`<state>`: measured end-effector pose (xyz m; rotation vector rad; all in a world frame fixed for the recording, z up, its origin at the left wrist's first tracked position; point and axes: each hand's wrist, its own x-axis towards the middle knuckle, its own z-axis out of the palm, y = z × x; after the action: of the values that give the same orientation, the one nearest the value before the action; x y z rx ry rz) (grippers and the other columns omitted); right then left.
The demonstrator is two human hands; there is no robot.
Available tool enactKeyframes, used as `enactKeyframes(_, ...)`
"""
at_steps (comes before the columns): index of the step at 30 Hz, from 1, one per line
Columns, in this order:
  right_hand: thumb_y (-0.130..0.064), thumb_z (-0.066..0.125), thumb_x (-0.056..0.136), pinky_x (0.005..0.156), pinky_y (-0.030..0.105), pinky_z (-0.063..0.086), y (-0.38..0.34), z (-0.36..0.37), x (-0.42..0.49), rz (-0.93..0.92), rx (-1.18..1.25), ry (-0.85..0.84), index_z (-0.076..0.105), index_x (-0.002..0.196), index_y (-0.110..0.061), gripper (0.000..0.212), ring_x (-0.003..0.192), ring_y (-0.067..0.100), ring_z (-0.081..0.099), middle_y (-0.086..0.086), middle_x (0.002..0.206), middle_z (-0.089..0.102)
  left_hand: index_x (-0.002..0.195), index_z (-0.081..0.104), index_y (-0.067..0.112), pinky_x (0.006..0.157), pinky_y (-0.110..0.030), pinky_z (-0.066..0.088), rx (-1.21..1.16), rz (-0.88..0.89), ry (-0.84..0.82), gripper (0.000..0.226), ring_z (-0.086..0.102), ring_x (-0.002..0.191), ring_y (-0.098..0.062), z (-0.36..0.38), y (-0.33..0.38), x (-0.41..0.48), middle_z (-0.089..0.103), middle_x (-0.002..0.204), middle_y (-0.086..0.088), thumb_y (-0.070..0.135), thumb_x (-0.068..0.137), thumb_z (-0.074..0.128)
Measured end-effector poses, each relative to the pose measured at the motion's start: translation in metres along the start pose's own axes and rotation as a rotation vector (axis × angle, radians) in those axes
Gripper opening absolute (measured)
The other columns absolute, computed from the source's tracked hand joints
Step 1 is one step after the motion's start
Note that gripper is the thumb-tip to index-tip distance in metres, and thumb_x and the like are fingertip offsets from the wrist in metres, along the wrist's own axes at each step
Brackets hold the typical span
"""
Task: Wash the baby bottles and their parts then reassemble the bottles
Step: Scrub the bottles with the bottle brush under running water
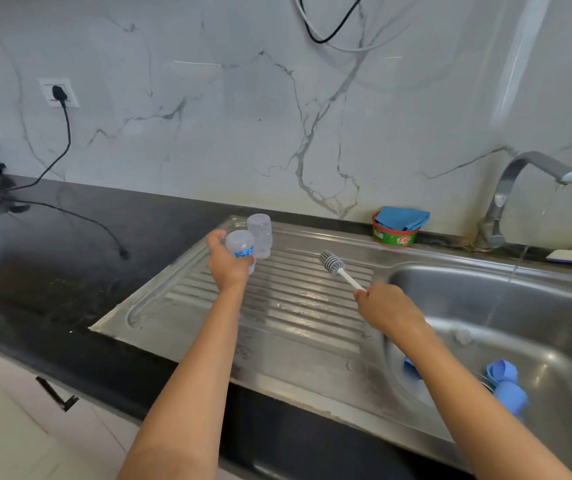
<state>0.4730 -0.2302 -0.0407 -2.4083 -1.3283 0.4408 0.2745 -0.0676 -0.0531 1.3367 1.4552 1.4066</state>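
A clear plastic bottle (240, 245) with a band of blue print near its lower part is held up over the ribbed steel draining board (277, 306), toward its far left corner. The left hand (225, 265) has its grip clamped on it, the fingers curled round the lower half and the thumb behind. The bottle's long axis is close to upright, leaning slightly, with the rounded end on top and the lower end hidden by the fingers. Just beyond it a second bottle (260, 235), also clear, stands upright on the board. The right hand (385, 306) has its grip closed round the white handle of a brush (333, 266), whose grey bristle head points up and to the left above the board. In the sink (485, 289) to the right lie blue parts (506, 379). A green and red tub (395, 233) with a blue cloth (403, 216) in it sits by the wall near the tap (520, 181), and a black surface (52, 254) surrounds the steel.
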Motion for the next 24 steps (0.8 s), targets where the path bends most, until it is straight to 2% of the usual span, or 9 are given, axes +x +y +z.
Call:
enactKeyframes(3, -0.035, 0.037, 0.1, 0.055, 0.028, 0.041, 0.006, 0.004, 0.003, 0.006, -0.014, -0.011, 0.056, 0.091, -0.01, 0.032, 0.065, 0.019, 0.054, 0.003, 0.077, 0.055, 0.126, 0.038, 0.019, 0.071, -0.028, 0.048, 0.004, -0.012, -0.01, 0.067, 0.055, 0.097, -0.02, 0.004, -0.004, 0.005, 0.056, 0.122, -0.012, 0.001, 0.075, 0.077)
enactKeyframes(6, -0.037, 0.037, 0.099, 0.062, 0.031, 0.046, 0.012, 0.006, 0.006, 0.019, -0.015, -0.016, 0.056, 0.09, -0.011, 0.034, 0.073, 0.023, 0.057, 0.004, 0.08, 0.056, 0.124, 0.041, 0.017, 0.075, -0.032, 0.051, 0.018, -0.022, -0.019, 0.064, 0.058, 0.1, -0.024, 0.007, -0.008, 0.007, 0.055, 0.121, -0.012, 0.004, 0.074, 0.079)
enactKeyframes(11, -0.038, 0.037, 0.099, 0.063, 0.031, 0.045, 0.02, 0.004, 0.007, 0.035, -0.011, -0.008, 0.053, 0.087, -0.012, 0.033, 0.074, 0.024, 0.057, 0.006, 0.085, 0.057, 0.125, 0.039, 0.017, 0.071, -0.03, 0.049, 0.062, -0.013, -0.02, 0.062, 0.056, 0.093, -0.021, 0.01, -0.01, 0.007, 0.056, 0.121, -0.013, 0.007, 0.077, 0.077)
enactKeyframes(18, -0.041, 0.038, 0.098, 0.067, 0.035, 0.049, 0.029, 0.003, 0.01, 0.048, 0.015, -0.008, 0.055, 0.088, -0.013, 0.035, 0.076, 0.024, 0.059, 0.005, 0.083, 0.058, 0.129, 0.038, 0.014, 0.072, -0.03, 0.047, 0.082, -0.007, -0.015, 0.065, 0.059, 0.107, -0.028, 0.01, -0.011, 0.0, 0.056, 0.123, -0.013, 0.008, 0.077, 0.078)
enactKeyframes(24, -0.04, 0.037, 0.098, 0.062, 0.031, 0.045, 0.036, 0.003, 0.009, 0.053, 0.008, 0.001, 0.056, 0.088, -0.011, 0.036, 0.071, 0.022, 0.055, 0.003, 0.079, 0.055, 0.141, 0.033, 0.017, 0.084, -0.04, 0.049, 0.097, -0.028, -0.01, 0.082, 0.056, 0.115, -0.031, 0.008, -0.011, -0.004, 0.052, 0.13, -0.015, 0.006, 0.074, 0.08)
